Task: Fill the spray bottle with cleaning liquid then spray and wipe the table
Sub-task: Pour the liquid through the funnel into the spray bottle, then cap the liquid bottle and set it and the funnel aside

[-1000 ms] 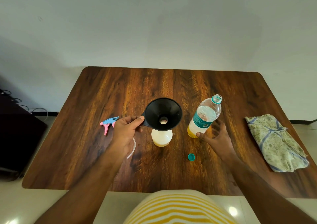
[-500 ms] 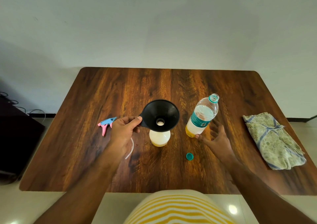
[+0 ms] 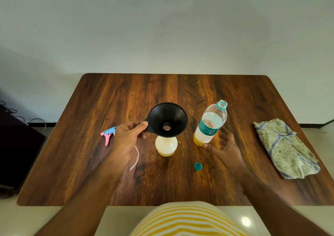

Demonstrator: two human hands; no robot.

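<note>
A black funnel [image 3: 168, 120] sits in the neck of the white spray bottle [image 3: 166, 146] at the middle of the wooden table [image 3: 126, 94]. My left hand [image 3: 126, 140] pinches the funnel's side tab between thumb and fingers. To the right stands an uncapped clear plastic bottle [image 3: 210, 125] with a green label and a little yellow liquid at its bottom. My right hand [image 3: 226, 149] is beside its base with fingers spread, the thumb tip touching the bottle. The pink and blue spray trigger head [image 3: 108, 135] lies left of my left hand, its clear tube [image 3: 135, 157] partly under my wrist.
A small green cap [image 3: 198, 166] lies on the table in front of the plastic bottle. A folded patterned cloth [image 3: 283, 147] rests near the right edge. A dark piece of furniture with cables [image 3: 18, 145] stands on the floor to the left.
Both hands keep their places at the funnel and the bottle. Only the view has shifted slightly.
</note>
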